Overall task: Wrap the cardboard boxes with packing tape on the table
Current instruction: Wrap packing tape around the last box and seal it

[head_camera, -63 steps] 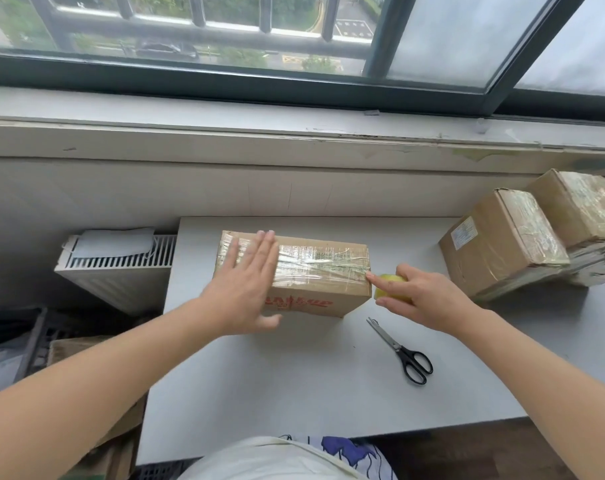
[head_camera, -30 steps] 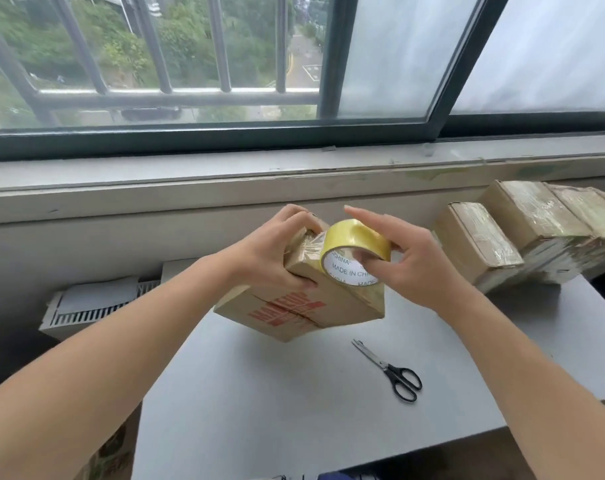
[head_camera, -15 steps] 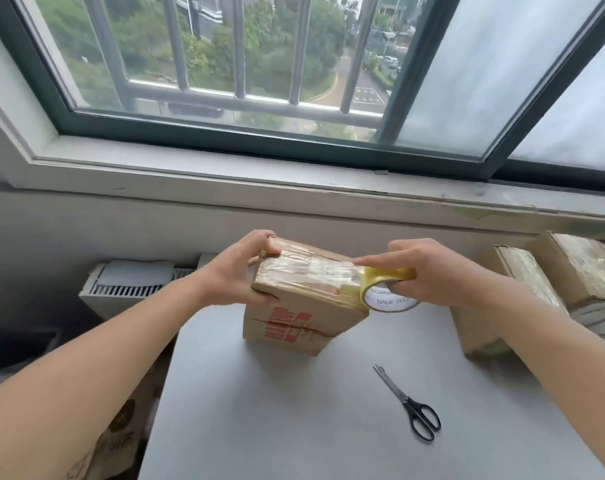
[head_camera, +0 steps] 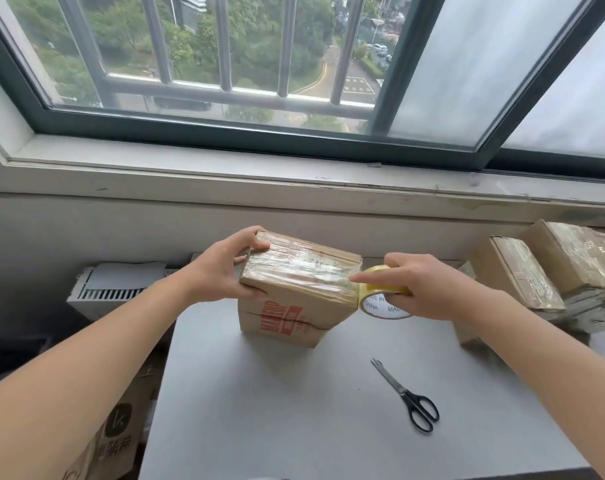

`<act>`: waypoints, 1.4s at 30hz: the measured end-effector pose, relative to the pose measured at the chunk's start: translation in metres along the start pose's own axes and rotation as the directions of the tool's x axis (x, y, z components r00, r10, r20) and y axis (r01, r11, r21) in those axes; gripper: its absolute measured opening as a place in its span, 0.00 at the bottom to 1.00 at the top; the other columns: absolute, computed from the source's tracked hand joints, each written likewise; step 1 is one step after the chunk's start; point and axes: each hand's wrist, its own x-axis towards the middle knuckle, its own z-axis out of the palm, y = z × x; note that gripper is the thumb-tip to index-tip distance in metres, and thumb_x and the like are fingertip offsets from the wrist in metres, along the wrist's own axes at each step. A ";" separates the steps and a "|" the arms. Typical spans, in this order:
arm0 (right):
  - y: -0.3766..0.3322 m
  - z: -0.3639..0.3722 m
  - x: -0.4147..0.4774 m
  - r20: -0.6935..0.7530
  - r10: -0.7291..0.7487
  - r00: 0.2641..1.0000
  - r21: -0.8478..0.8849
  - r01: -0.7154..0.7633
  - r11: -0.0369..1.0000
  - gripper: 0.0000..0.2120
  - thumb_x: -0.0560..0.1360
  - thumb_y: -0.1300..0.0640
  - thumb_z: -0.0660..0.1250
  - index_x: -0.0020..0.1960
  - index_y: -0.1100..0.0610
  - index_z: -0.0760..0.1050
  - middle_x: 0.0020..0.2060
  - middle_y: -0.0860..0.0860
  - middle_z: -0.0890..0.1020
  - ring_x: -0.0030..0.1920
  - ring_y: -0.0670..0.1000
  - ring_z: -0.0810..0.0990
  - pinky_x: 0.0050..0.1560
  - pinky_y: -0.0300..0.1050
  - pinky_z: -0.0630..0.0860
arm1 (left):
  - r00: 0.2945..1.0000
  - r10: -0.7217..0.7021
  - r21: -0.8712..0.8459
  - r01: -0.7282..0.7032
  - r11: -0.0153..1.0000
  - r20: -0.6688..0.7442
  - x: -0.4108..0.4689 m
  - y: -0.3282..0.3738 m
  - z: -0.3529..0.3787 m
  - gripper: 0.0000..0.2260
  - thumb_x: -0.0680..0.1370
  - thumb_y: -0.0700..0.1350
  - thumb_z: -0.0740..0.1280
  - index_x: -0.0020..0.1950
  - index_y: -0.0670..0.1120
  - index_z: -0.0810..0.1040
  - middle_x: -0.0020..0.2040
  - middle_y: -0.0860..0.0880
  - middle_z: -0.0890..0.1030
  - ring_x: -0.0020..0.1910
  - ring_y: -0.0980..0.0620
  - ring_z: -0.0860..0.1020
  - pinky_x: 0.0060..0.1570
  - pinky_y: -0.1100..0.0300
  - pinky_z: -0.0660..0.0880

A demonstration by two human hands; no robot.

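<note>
Head cam: my left hand (head_camera: 221, 271) grips the left end of the box (head_camera: 294, 296), fingers curled over the far top edge, thumb hooked on the near one. The box is upright at the back of the table (head_camera: 294, 427), its red print facing me, and its bottom looks to sit on the tabletop. Its top face is shiny w/ clear tape bands.

My right hand (head_camera: 429, 289) is wrapped round the tape roll (head_camera: 380, 301) – fingers over the yellow rim, index finger stretched left so its tip lies at the box's top right edge. The roll is pressed against that same top right corner, its white core w/ printed text turned toward me.

Scissors (head_camera: 410, 398) lie flat on the table to the right of centre, well apart from the box, black handles nearer me, blades pointing away and left. At the far right, 2 more boxes (head_camera: 512, 271) (head_camera: 578, 258) covered in tape sit side by side, touching.

Left of the table and below it – a white radiator (head_camera: 114, 289). Behind everything, a sill (head_camera: 294, 174) and a barred window (head_camera: 225, 46)
</note>
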 end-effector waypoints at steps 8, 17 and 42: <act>0.008 0.008 -0.016 -0.024 0.033 0.999 -0.083 -0.035 0.996 0.32 0.74 0.57 0.64 0.73 0.31 0.69 0.35 0.42 0.63 0.34 0.48 0.66 0.35 0.45 0.69 | 1.000 -0.014 0.004 0.014 1.000 -0.007 -0.007 0.002 -0.005 0.33 0.65 0.38 0.85 0.54 0.67 0.72 0.68 0.69 0.69 0.66 0.64 0.74 0.68 0.73 0.65; -0.005 0.041 -0.024 -0.139 0.036 0.990 -0.092 -0.049 0.995 0.31 0.74 0.55 0.64 0.74 0.35 0.68 0.37 0.46 0.62 0.26 0.52 0.62 0.26 0.43 0.63 | 1.000 -0.025 -0.031 0.025 0.999 0.000 -0.012 -0.002 -0.004 0.33 0.64 0.37 0.85 0.56 0.62 0.72 0.67 0.75 0.69 0.67 0.65 0.74 0.68 0.74 0.65; -0.038 0.092 -0.005 -0.202 0.139 0.969 0.118 -0.117 0.986 0.27 0.72 0.48 0.61 0.71 0.39 0.73 0.37 0.48 0.74 0.29 0.55 0.74 0.25 0.44 0.72 | 0.979 0.051 0.931 -0.202 0.303 0.196 0.002 0.054 0.095 0.53 0.71 0.69 0.62 0.83 0.39 0.46 0.84 0.37 0.46 0.83 0.37 0.46 0.73 0.26 0.47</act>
